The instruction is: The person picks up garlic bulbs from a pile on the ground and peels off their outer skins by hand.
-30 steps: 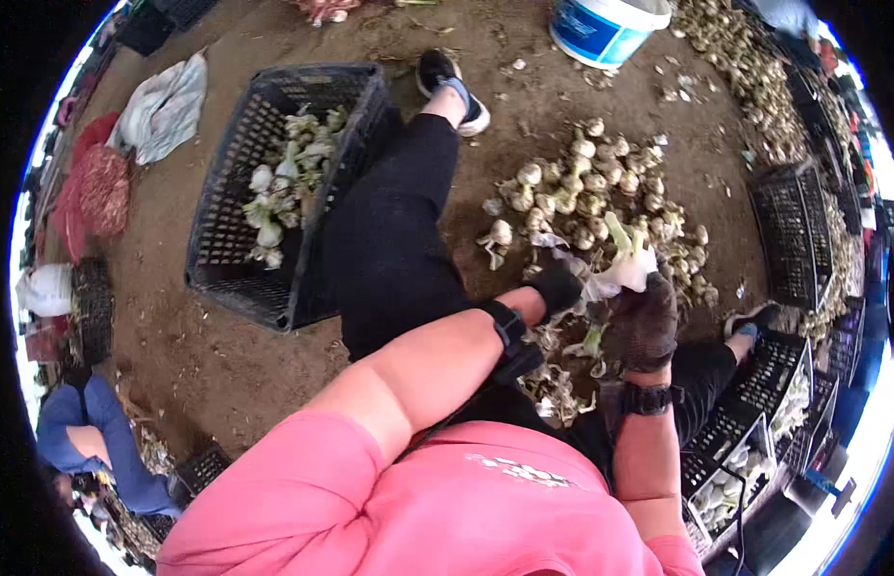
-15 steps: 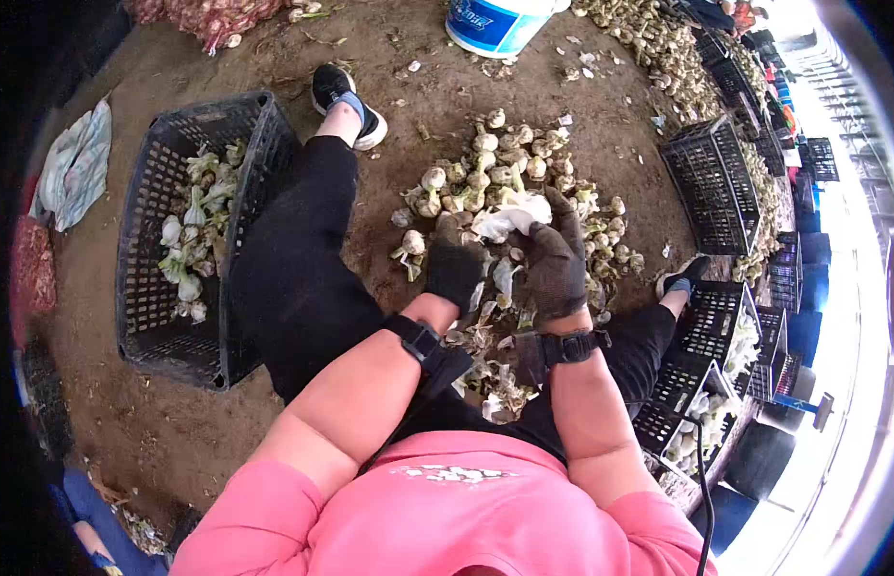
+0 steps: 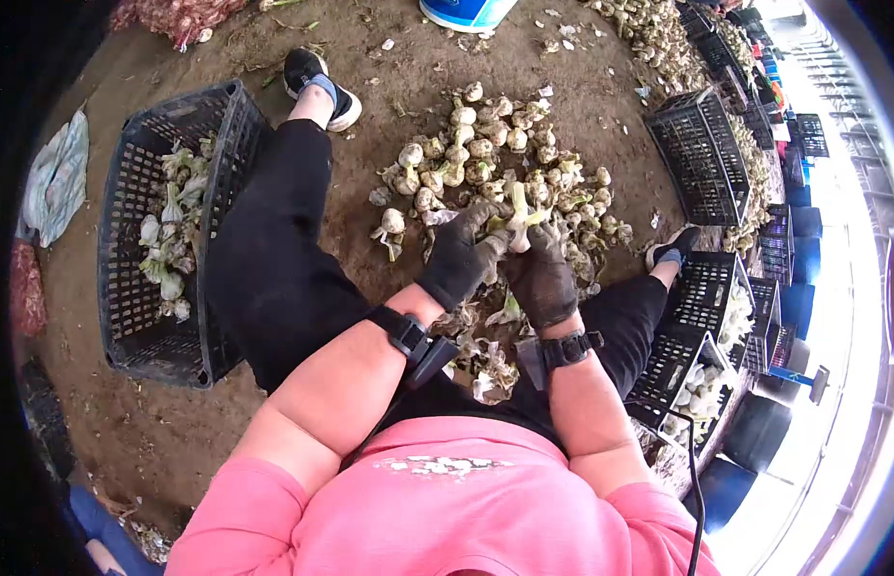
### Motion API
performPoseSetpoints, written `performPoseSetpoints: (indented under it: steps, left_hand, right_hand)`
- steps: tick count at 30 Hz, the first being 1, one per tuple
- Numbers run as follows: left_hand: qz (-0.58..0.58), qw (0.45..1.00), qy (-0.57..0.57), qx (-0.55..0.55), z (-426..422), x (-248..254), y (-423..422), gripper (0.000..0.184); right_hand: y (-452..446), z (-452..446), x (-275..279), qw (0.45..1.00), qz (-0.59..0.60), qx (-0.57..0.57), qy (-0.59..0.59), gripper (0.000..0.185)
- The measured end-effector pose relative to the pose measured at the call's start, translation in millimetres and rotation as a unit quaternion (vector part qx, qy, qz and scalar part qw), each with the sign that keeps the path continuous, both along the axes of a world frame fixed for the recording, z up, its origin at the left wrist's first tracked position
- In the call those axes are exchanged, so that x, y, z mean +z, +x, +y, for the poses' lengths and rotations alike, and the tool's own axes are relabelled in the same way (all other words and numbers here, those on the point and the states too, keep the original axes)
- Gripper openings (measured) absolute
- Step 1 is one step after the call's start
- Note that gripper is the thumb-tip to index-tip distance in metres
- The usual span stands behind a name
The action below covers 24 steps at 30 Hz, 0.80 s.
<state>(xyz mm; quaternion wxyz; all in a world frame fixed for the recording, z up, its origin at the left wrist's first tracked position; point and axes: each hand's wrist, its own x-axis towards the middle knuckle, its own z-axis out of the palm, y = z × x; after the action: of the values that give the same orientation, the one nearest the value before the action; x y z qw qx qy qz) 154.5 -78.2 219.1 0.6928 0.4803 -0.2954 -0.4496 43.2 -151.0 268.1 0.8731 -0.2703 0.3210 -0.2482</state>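
Between my two gloved hands is a white garlic bulb (image 3: 520,228) with a pale green stem pointing up and away from me. My left hand (image 3: 459,255) wears a dark work glove, and its fingers and thumb pinch the bulb from the left. From the right, my right hand (image 3: 543,280), in a dark glove too, closes on the same bulb. Just beyond the hands a heap of unpeeled garlic (image 3: 485,144) lies on the dirt floor. Loose peeled skins (image 3: 485,365) are strewn below my hands, between my legs.
To my left stands a black crate (image 3: 159,331) holding some garlic with stems. More black crates (image 3: 697,158) line the right side, beside long garlic piles (image 3: 658,43). A white and blue bucket (image 3: 466,12) stands ahead. A pale cloth sack (image 3: 58,182) lies far left.
The bulb has turned so its stem now points upward, and loose white skin no longer hangs from it. My left hand has come up against the bulb. The view has shifted slightly.
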Motion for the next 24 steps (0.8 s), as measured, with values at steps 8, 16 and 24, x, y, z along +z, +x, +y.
performPoseSetpoints:
  steps: [8, 16, 24]
  left_hand:
    - [0.019, 0.989, 0.145, 0.023, 2, 31, 3, 0.017]
    - [-0.432, 0.886, 0.133, 0.104, -7, -52, 12, 0.014]
    - [0.066, 0.953, 0.279, -0.093, -3, 6, 19, 0.051]
  right_hand:
    - [-17, 7, -9, 1.0, -0.018, 0.003, 0.004, 0.03]
    - [-37, 14, 0, 0.99, -0.087, 0.103, 0.027, 0.055]
    - [-43, -8, 9, 0.951, 0.104, 0.069, -0.283, 0.053]
